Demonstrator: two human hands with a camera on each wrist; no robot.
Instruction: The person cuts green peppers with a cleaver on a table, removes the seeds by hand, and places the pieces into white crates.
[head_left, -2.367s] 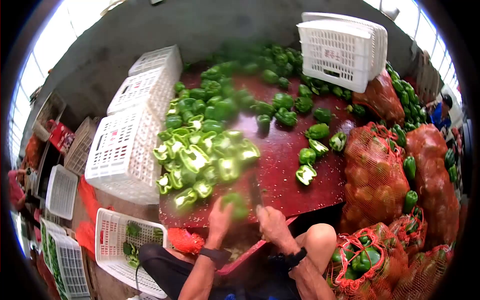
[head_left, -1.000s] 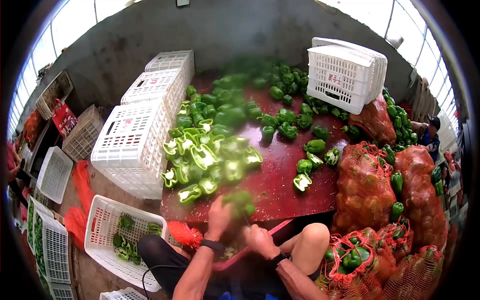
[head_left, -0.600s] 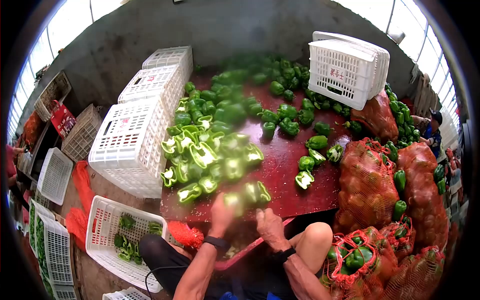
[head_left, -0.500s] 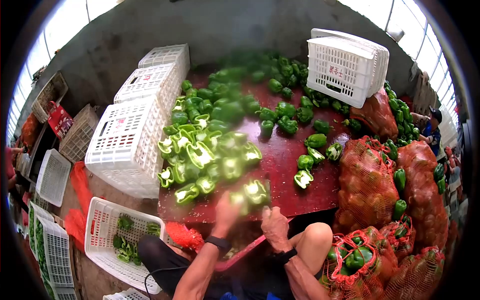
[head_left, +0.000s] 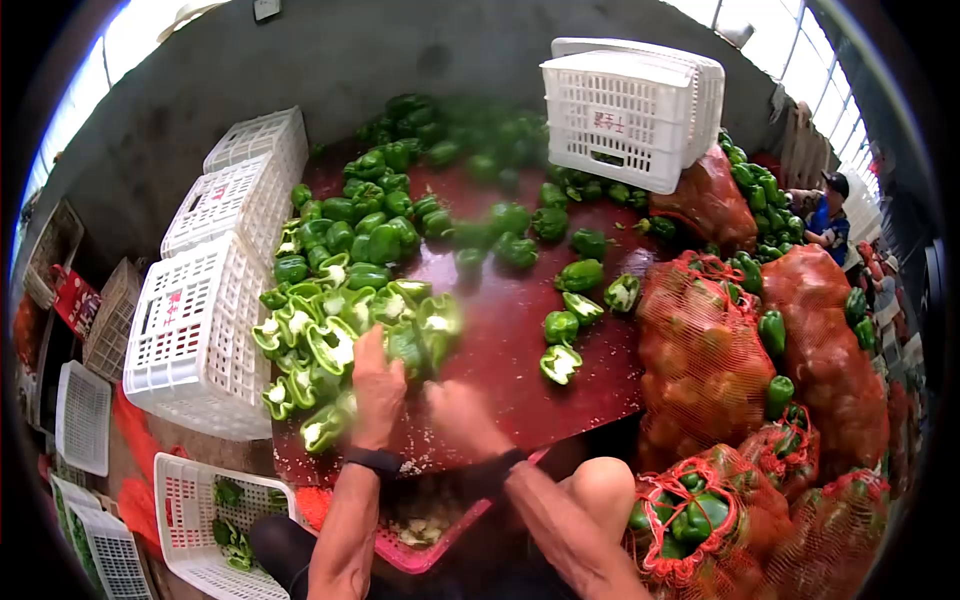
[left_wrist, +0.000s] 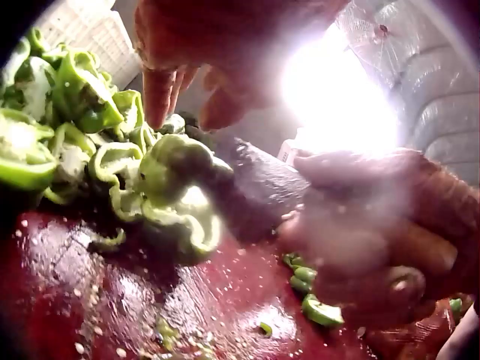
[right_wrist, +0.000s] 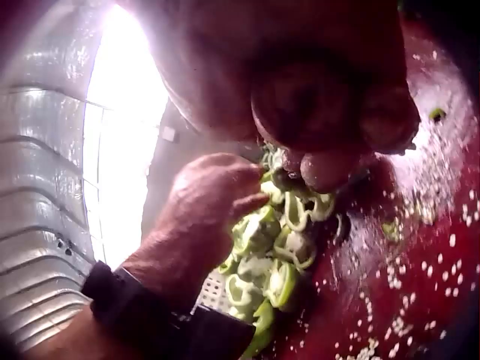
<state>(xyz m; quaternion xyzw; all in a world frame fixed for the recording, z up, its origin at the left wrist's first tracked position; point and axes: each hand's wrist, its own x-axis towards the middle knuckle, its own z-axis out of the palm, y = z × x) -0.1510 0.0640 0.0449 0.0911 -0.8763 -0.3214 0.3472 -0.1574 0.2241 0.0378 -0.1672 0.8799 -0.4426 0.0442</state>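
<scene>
My left hand [head_left: 378, 395] reaches over the near right side of the heap of cut green bell peppers [head_left: 330, 345]. Seen from the left wrist, the fingers [left_wrist: 159, 97] of that hand point down just above a halved pepper [left_wrist: 176, 169] and have nothing between them. My right hand [head_left: 462, 415], blurred in the head view, is close on the right over the red table [head_left: 500, 380]. It grips a knife, whose wet blade [left_wrist: 266, 180] juts toward the pepper halves in the left wrist view.
White crates [head_left: 200, 320] line the table's left side; more crates [head_left: 620, 120] stand at the back right. Whole peppers [head_left: 365, 215] lie farther back. Full red mesh sacks [head_left: 700, 360] crowd the right. A pink tub [head_left: 420, 540] with scraps sits below the table edge.
My left hand has moved forward and left from the table's near edge to the heap. The pepper it held is out of its grasp. My right hand has followed with the knife.
</scene>
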